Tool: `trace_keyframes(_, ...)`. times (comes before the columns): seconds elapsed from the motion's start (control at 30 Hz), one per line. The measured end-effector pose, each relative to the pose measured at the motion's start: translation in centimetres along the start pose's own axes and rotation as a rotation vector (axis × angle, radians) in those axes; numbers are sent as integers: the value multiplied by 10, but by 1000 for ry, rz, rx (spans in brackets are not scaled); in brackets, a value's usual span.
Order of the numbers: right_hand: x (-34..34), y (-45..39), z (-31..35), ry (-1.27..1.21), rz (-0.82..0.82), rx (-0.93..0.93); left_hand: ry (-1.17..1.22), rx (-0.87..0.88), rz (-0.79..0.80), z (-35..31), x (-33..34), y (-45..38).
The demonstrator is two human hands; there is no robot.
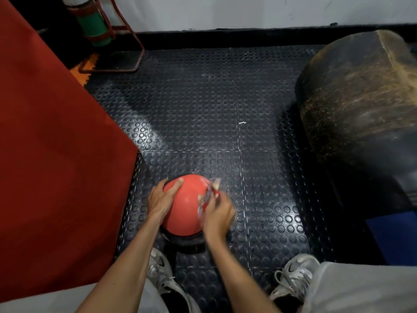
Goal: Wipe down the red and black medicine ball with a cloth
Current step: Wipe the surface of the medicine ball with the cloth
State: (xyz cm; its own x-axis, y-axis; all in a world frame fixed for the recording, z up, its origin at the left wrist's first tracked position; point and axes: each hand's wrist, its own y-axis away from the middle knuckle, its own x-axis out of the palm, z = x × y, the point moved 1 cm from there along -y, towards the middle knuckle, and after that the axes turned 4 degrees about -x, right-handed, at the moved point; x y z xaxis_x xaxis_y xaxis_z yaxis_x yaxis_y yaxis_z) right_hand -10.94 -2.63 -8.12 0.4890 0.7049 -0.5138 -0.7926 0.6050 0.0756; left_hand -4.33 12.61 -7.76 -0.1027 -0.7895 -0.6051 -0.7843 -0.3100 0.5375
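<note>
The red and black medicine ball (186,205) sits on the studded black floor mat between my feet, red side up, with a black band showing along its near bottom edge. My left hand (161,199) rests flat on the ball's left side, fingers spread over the top edge. My right hand (217,211) grips a small light cloth (208,195) and presses it against the ball's right side; both hand and cloth are motion-blurred.
A red padded block (52,154) fills the left. A large worn black bag (361,105) lies at right, with a blue object (394,236) below it. A red metal frame (126,41) and green roll (97,28) stand far left. My sneakers (293,279) flank the ball.
</note>
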Motion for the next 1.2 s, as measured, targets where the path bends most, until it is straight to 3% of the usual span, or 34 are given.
trace_keyframes(0.1,-10,44,6,-16,46,-213,-38,44,30,-2,-2,-2)
trace_keyframes(0.23,-3,3,13,-24,-98,-95,-68,-20,-42,-14,15,1)
trace_keyframes(0.37,8,72,20,136,163,-569,-82,-65,-33,-26,20,0)
trace_keyframes(0.43,2,68,13,158,125,-621,-101,-45,-19,-27,22,1)
trace_keyframes(0.5,-7,43,8,188,-32,-573,-120,-29,-26,-27,25,6)
trace_keyframes(0.6,-23,-3,0,69,-119,-158,-116,13,-22,-25,24,15)
trace_keyframes(0.67,-24,-44,-12,49,36,159,-108,45,15,-19,18,19)
trace_keyframes(0.77,-20,-75,-22,70,248,331,-104,102,60,-8,6,20)
trace_keyframes(0.83,-15,-60,-18,11,194,328,-93,125,73,-5,-1,16)
trace_keyframes(0.93,-12,1,-10,-31,7,71,-91,110,108,-3,-11,4)
trace_keyframes(1.0,-7,18,-7,3,-8,-60,-143,114,70,-7,-11,0)
trace_keyframes(1.1,2,16,-4,18,-28,-55,-341,165,-62,-25,6,5)
trace_keyframes(1.2,0,29,-3,6,14,-99,-456,185,-60,-36,16,14)
